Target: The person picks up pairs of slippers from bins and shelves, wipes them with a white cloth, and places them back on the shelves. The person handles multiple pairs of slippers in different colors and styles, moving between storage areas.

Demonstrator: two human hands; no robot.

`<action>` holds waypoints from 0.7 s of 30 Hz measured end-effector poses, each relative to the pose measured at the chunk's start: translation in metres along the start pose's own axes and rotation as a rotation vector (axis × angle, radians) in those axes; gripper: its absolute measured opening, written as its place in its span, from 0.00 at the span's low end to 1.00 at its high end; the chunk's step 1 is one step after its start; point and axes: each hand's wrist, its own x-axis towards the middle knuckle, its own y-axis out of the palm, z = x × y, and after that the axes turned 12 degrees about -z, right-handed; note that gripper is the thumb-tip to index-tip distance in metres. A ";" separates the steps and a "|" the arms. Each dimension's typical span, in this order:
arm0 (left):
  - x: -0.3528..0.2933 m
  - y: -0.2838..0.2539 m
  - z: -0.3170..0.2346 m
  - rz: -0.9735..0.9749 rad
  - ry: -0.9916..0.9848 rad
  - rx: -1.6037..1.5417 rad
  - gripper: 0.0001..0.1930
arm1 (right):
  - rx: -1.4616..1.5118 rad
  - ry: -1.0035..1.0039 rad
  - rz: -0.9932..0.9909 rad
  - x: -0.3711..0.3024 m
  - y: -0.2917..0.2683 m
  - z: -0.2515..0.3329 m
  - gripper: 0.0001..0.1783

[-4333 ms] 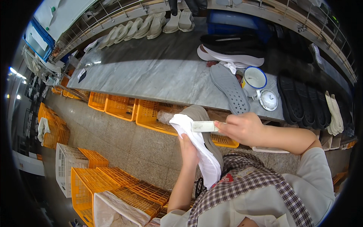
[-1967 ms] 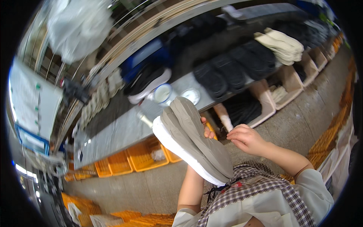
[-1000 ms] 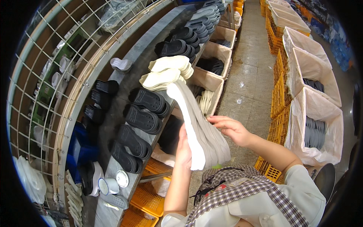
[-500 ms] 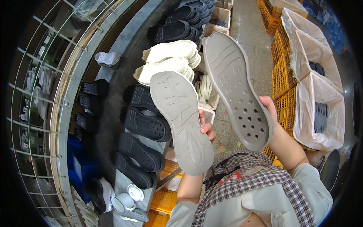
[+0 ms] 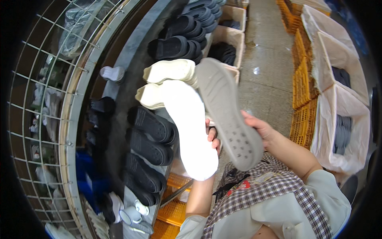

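My left hand (image 5: 213,137) is closed on the edge of a shoe sole (image 5: 191,131), its fingers showing at the sole's right side. That sole's face looks plain bright white, with no detail visible. My right hand (image 5: 260,129) grips a grey shoe sole (image 5: 225,107) by its right edge, near the end with small holes. The grey sole is slightly blurred and tilted, with its upper end leaning left. The two soles are side by side, and the grey one comes close to the white one's right edge.
Cream soles (image 5: 169,71) lie stacked on the bench, with black soles (image 5: 149,149) nearer and more stacks beyond. A cup (image 5: 130,215) stands at the near end. Wire mesh (image 5: 43,119) runs along the left. Lined bins (image 5: 324,135) and orange crates (image 5: 304,87) stand right of the aisle.
The grey sole has moved left and down, closer to the other sole. The left-hand sole's face went from grey with visible tread to bright white. The whole view has shifted slightly.
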 end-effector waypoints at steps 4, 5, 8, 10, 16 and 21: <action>0.019 0.025 0.028 0.103 -0.096 -0.376 0.24 | 0.023 0.010 -0.137 0.000 -0.031 0.042 0.46; 0.027 0.032 0.037 0.121 -0.113 -0.397 0.26 | 0.003 -0.014 -0.119 0.002 -0.037 0.053 0.45; 0.042 0.052 0.057 0.199 -0.114 -0.371 0.25 | 0.022 0.001 -0.095 0.002 -0.051 0.082 0.43; 0.042 0.060 0.076 -0.148 0.139 -0.035 0.24 | -0.138 0.020 -0.166 0.002 -0.059 0.096 0.41; 0.079 0.049 0.113 -0.351 0.363 0.945 0.31 | -0.394 0.103 -0.206 0.012 -0.080 0.104 0.43; 0.089 0.041 0.112 -0.430 0.672 1.669 0.35 | -0.599 0.191 -0.236 0.020 -0.101 0.125 0.54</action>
